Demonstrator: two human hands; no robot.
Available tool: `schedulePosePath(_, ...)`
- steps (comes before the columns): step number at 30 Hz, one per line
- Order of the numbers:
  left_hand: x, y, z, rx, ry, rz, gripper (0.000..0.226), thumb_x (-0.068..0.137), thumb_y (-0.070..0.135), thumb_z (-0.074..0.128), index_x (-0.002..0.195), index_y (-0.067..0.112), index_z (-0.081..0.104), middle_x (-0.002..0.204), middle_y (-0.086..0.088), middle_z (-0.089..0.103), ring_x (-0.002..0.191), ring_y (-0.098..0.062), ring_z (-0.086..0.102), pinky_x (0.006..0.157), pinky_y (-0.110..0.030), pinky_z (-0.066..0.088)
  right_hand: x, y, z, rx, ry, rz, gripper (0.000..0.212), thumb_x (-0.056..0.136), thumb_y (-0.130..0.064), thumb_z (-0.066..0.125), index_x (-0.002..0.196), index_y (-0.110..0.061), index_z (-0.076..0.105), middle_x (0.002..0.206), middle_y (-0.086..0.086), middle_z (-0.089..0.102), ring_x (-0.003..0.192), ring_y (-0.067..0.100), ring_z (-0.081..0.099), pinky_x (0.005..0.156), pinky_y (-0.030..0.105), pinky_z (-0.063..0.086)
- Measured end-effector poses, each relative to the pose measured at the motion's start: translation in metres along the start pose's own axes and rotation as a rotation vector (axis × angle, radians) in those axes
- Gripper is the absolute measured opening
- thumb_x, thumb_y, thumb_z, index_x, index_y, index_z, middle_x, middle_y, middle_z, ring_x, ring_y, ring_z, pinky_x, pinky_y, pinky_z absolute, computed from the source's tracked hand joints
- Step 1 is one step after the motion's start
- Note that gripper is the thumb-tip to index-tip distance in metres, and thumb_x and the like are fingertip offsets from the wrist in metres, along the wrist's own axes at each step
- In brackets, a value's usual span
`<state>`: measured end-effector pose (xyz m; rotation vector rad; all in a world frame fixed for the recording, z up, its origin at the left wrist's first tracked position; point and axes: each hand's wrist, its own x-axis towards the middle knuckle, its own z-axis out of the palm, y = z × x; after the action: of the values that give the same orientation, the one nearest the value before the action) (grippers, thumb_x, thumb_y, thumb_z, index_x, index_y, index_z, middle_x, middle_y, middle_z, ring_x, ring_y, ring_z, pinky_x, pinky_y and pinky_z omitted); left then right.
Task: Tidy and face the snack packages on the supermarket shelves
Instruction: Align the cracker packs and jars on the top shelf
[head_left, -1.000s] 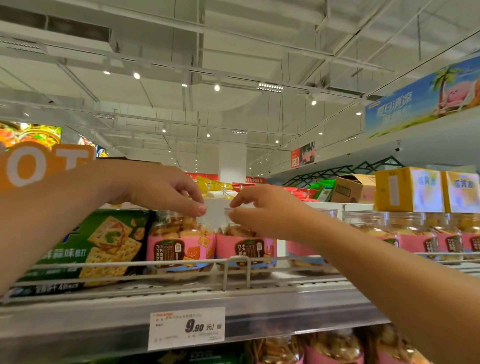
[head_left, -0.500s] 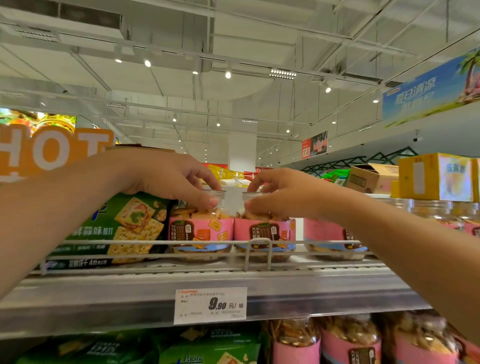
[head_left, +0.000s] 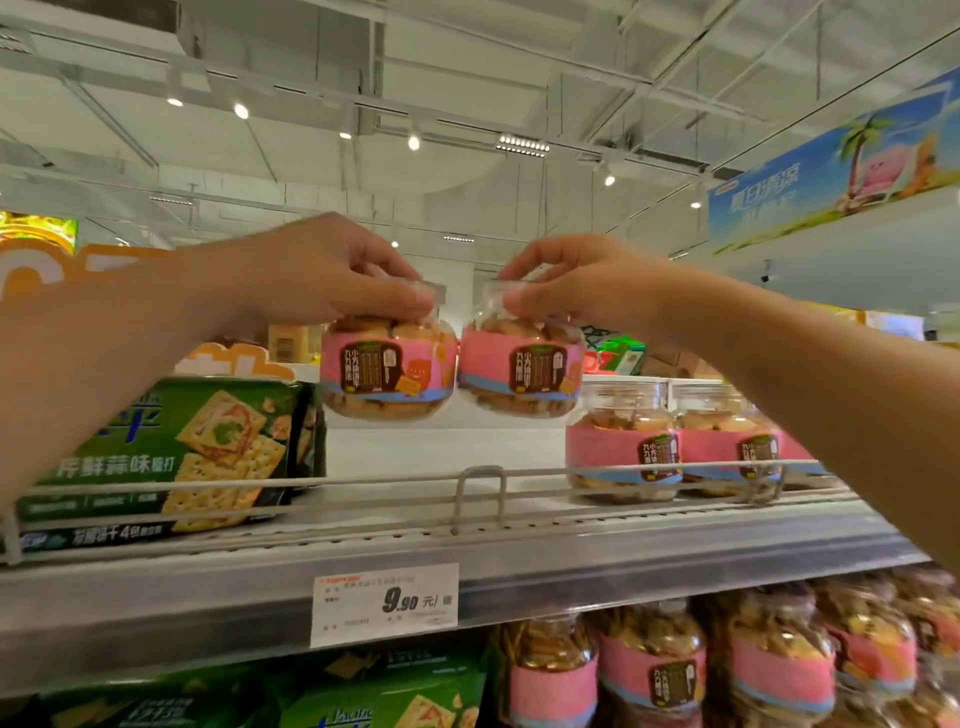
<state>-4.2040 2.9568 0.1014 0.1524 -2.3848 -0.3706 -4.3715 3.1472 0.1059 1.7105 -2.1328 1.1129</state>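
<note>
Head view: two lifted jars (head_left: 387, 371) (head_left: 519, 371).

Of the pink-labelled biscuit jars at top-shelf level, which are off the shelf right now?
Two: the jar gripped by its lid in the left hand and its neighbour in the right hand. The jars to the right stand behind the wire rail.

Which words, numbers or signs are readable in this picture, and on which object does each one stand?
"9.90 元/" on the white price tag; its small print is too blurred.
"夏日清凉" on the blue banner.
"鲜蒜味" and "4包" on the green cracker pack; the rest is blurred.
"Pacific" on the lower green pack.
Orange sign, far left: cut off, unreadable.
Pink jar labels, on the jar in the left hand too: too small to read.
</note>
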Motion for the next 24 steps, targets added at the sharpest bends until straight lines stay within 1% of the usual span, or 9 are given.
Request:
schedulePosePath(4, 0.028, 0.036, 0.009, -0.09, 0.133, 0.075, 0.054, 0.053, 0.072, 0.068, 0.09, 0.033, 0.075, 0.077, 0.018, 0.073, 0.07, 0.004, 0.068, 0.063, -0.023, 0.047, -0.012, 0.003, -0.056, -0.022, 0.106, 0.005, 0.008, 0.086, -0.024, 0.069, 0.093, -0.027, 0.065, 0.099, 0.008, 0.069, 0.093, 0.025, 0.062, 0.083, 0.041, 0.051)
schedulePosePath(7, 0.053, 0.07, 0.034, -0.085, 0.14, 0.09, 0.05, 0.06, 0.068, 0.071, 0.089, 0.028, 0.077, 0.076, 0.013, 0.074, 0.073, -0.001, 0.069, 0.068, -0.027, 0.052, -0.025, 0.017, -0.091, -0.05, 0.143, 0.036, 0.008, 0.087, -0.021, 0.068, 0.094, -0.025, 0.066, 0.104, 0.015, 0.068, 0.093, 0.03, 0.062, 0.084, 0.043, 0.053)
schedulePosePath(9, 0.068, 0.09, 0.052, -0.068, 0.127, 0.079, 0.049, 0.062, 0.067, 0.073, 0.087, 0.025, 0.078, 0.078, 0.007, 0.075, 0.078, -0.009, 0.071, 0.078, -0.035, 0.056, -0.032, 0.032, -0.105, -0.088, 0.161, 0.038, 0.01, 0.088, -0.019, 0.068, 0.096, -0.023, 0.067, 0.102, 0.016, 0.068, 0.09, 0.03, 0.062, 0.083, 0.043, 0.052)
schedulePosePath(12, 0.087, 0.117, 0.078, -0.036, 0.103, 0.051, 0.06, 0.052, 0.072, 0.072, 0.084, 0.022, 0.078, 0.079, 0.0, 0.075, 0.08, -0.017, 0.071, 0.082, -0.043, 0.058, -0.039, 0.061, -0.124, -0.11, 0.157, 0.039, 0.012, 0.088, -0.015, 0.067, 0.098, -0.022, 0.067, 0.103, 0.016, 0.07, 0.089, 0.029, 0.065, 0.083, 0.043, 0.053)
schedulePosePath(15, 0.102, 0.134, 0.104, -0.027, 0.104, 0.022, 0.063, 0.047, 0.073, 0.071, 0.083, 0.022, 0.078, 0.081, -0.001, 0.075, 0.082, -0.018, 0.071, 0.08, -0.042, 0.059, -0.039, 0.092, -0.14, -0.126, 0.132, 0.037, 0.012, 0.089, -0.017, 0.066, 0.098, -0.025, 0.066, 0.102, 0.011, 0.07, 0.097, 0.03, 0.066, 0.089, 0.046, 0.054)
schedulePosePath(17, 0.11, 0.137, 0.118, -0.039, 0.116, -0.003, 0.057, 0.052, 0.07, 0.074, 0.082, 0.022, 0.078, 0.08, 0.0, 0.075, 0.084, -0.018, 0.071, 0.081, -0.042, 0.058, -0.034, 0.108, -0.146, -0.127, 0.104, 0.029, 0.011, 0.09, -0.017, 0.066, 0.094, -0.027, 0.065, 0.104, 0.013, 0.07, 0.1, 0.033, 0.066, 0.09, 0.049, 0.054)
schedulePosePath(19, 0.115, 0.139, 0.128, -0.034, 0.132, -0.046, 0.053, 0.06, 0.068, 0.075, 0.083, 0.02, 0.078, 0.084, -0.003, 0.075, 0.086, -0.021, 0.071, 0.086, -0.046, 0.056, -0.026, 0.122, -0.148, -0.139, 0.063, 0.03, 0.011, 0.09, -0.017, 0.065, 0.098, -0.026, 0.065, 0.105, 0.015, 0.069, 0.096, 0.032, 0.066, 0.081, 0.044, 0.057)
schedulePosePath(21, 0.117, 0.14, 0.135, -0.038, 0.149, -0.099, 0.05, 0.064, 0.068, 0.073, 0.082, 0.021, 0.077, 0.083, -0.002, 0.075, 0.085, -0.021, 0.071, 0.085, -0.044, 0.056, -0.018, 0.132, -0.147, -0.143, 0.033, 0.028, 0.015, 0.091, -0.019, 0.064, 0.105, -0.023, 0.066, 0.102, 0.012, 0.07, 0.081, 0.022, 0.064, 0.063, 0.031, 0.052)
schedulePosePath(24, 0.115, 0.142, 0.138, -0.07, 0.151, -0.164, 0.053, 0.063, 0.07, 0.071, 0.089, 0.024, 0.074, 0.084, 0.001, 0.075, 0.082, -0.017, 0.071, 0.08, -0.036, 0.057, -0.01, 0.142, -0.147, -0.105, 0.02, 0.022, 0.016, 0.09, -0.023, 0.065, 0.106, -0.023, 0.067, 0.091, 0.003, 0.07, 0.072, 0.014, 0.061, 0.059, 0.025, 0.045)
